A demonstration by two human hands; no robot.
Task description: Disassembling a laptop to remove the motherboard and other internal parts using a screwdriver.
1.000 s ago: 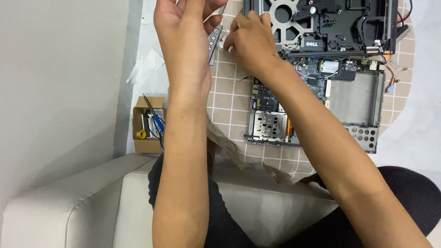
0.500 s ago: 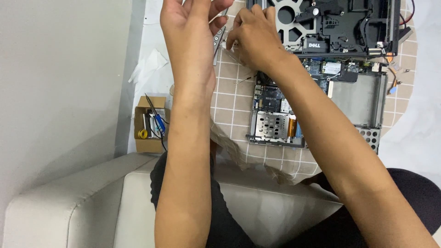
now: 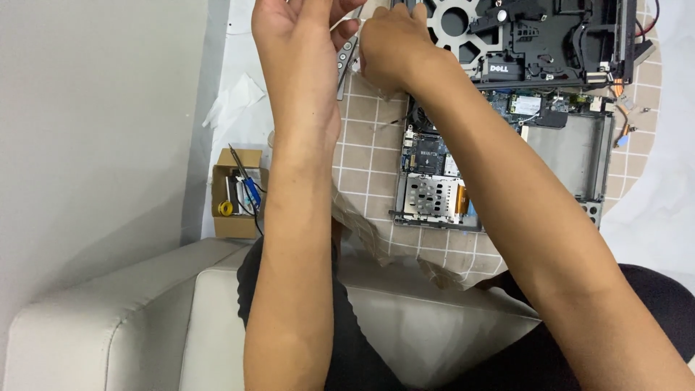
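My left hand (image 3: 300, 51) is raised at the top of the view, fingers curled round the upper end of a thin grey metal strip with round holes (image 3: 346, 61). My right hand (image 3: 394, 43) is closed just to its right, pinching the same strip near a thin white wire. Both hands hover over the left edge of an opened laptop: a black inner frame with a round fan opening (image 3: 536, 36) and the green circuit board (image 3: 434, 170) below it. The fingertips are partly cut off by the frame edge.
The laptop lies on a tan mat with a white grid (image 3: 365, 174). A small cardboard box (image 3: 237, 192) with tools stands left of the mat. Crumpled clear plastic (image 3: 232, 98) lies above it. A grey cushion edge (image 3: 145, 311) and my dark clothing fill the bottom.
Both hands have shifted slightly right and upward with the strip; the view moved a little with them.
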